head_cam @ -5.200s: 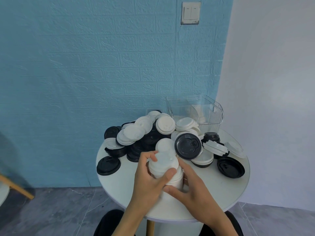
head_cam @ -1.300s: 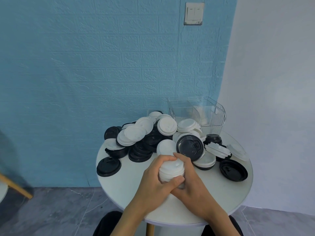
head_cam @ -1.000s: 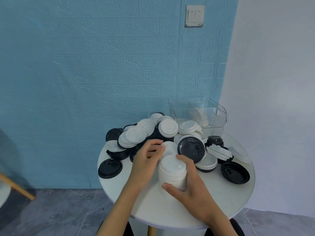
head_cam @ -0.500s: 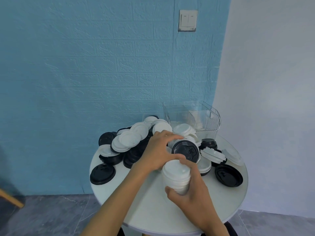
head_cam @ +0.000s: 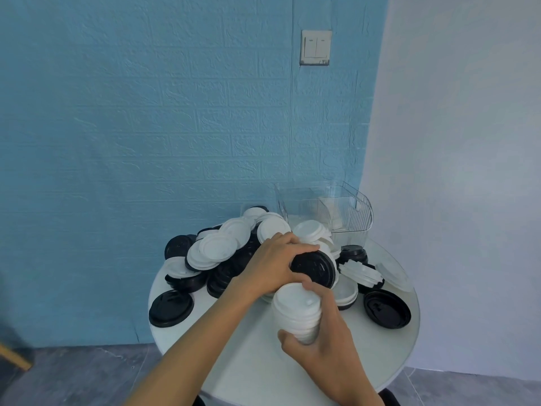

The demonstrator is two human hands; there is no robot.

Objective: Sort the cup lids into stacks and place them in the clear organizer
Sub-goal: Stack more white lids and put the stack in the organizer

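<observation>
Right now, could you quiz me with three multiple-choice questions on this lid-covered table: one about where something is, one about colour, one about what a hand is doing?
1. Where is the clear organizer?
A. At the table's far edge, behind the lid pile
B. On the floor
C. In the person's lap

2. What colour is the stack of lids in the right hand?
A. Black
B. White
C. Blue

3. What is the left hand doing?
A. Hanging off the table
B. Pressing the wall switch
C. Gripping a black lid in the pile

Answers:
1. A, since it sits beyond the heap, near the blue wall.
2. B, since every lid in that held stack is white.
3. C, since its fingers and thumb curl round the black lid's edge.
</observation>
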